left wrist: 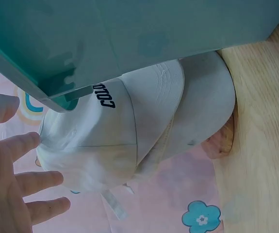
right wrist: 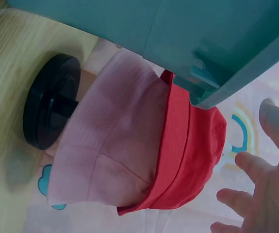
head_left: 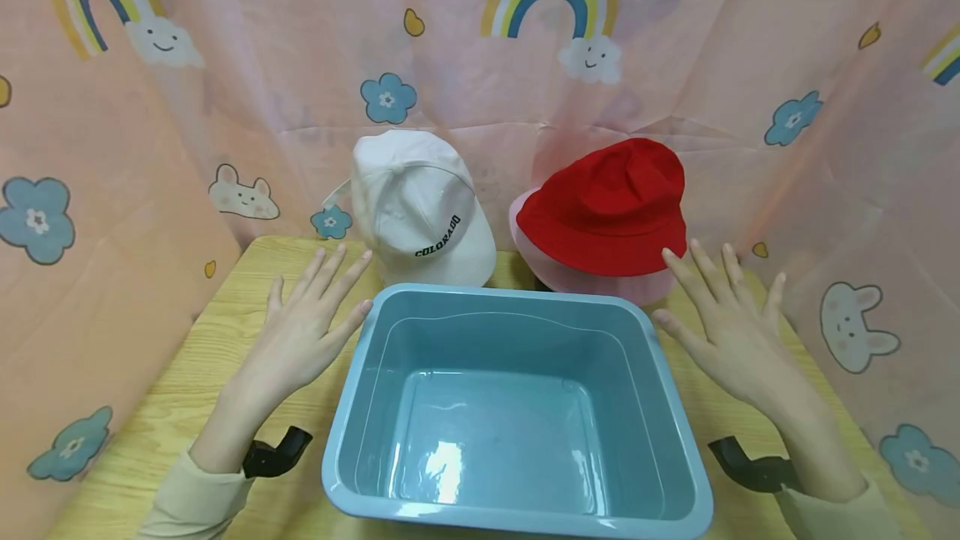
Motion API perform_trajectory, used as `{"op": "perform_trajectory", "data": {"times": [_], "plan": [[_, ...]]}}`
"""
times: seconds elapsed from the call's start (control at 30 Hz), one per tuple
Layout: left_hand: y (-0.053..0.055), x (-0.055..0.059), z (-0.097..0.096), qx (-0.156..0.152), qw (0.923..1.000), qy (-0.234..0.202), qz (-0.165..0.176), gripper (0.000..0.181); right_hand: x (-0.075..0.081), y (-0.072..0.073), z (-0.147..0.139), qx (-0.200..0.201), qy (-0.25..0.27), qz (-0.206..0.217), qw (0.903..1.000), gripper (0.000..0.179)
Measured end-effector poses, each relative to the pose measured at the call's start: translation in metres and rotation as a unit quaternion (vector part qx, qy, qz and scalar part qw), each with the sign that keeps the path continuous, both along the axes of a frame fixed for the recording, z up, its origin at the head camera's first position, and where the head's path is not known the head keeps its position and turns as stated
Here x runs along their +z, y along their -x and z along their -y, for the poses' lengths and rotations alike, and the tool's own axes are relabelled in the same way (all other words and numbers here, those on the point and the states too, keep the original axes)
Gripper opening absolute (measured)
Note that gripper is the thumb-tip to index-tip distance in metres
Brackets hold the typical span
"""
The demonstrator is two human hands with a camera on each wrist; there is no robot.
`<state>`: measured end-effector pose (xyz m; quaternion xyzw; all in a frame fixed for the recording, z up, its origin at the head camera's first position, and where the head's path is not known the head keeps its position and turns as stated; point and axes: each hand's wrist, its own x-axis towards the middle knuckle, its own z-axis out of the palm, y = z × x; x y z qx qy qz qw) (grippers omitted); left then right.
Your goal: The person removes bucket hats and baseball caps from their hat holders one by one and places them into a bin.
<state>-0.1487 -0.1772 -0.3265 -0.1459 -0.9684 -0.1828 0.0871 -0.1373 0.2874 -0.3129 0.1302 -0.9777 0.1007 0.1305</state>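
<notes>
A light blue plastic basin (head_left: 498, 440) stands on the table with nothing inside. To its left my left hand (head_left: 306, 332) hovers with fingers spread, the thumb close to the basin's upper left corner. My right hand (head_left: 727, 332) mirrors it at the right, also spread, thumb near the far right corner. Behind the basin sits a white cap (head_left: 420, 207) lettered COLORADO; the left wrist view shows a second pale cap (left wrist: 207, 97) under it. A red bucket hat (head_left: 615, 207) lies over a pink bucket hat (right wrist: 115, 131), to the right of the caps.
The pink hat is on a stand with a round black base (right wrist: 52, 102); a wooden base (left wrist: 221, 138) shows under the caps. A pink patterned curtain (head_left: 465, 48) surrounds the wood-grain table (head_left: 202, 357) at the back and sides. Both wrists wear black mounts (head_left: 277, 452).
</notes>
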Motion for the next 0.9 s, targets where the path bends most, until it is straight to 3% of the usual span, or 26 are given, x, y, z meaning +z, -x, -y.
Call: {"op": "perform_trajectory", "data": {"times": [0.53,0.9], "plan": [[-0.006,-0.007,0.000,-0.004,0.9993,-0.033,-0.015,0.057,0.001,0.006,0.001,0.012,0.016,-0.024,0.9995,0.074],[-0.008,-0.013,-0.001,-0.015,0.9955,-0.085,-0.038,0.052,0.002,0.011,0.001,0.021,0.020,-0.032,0.9991,0.075]]}}
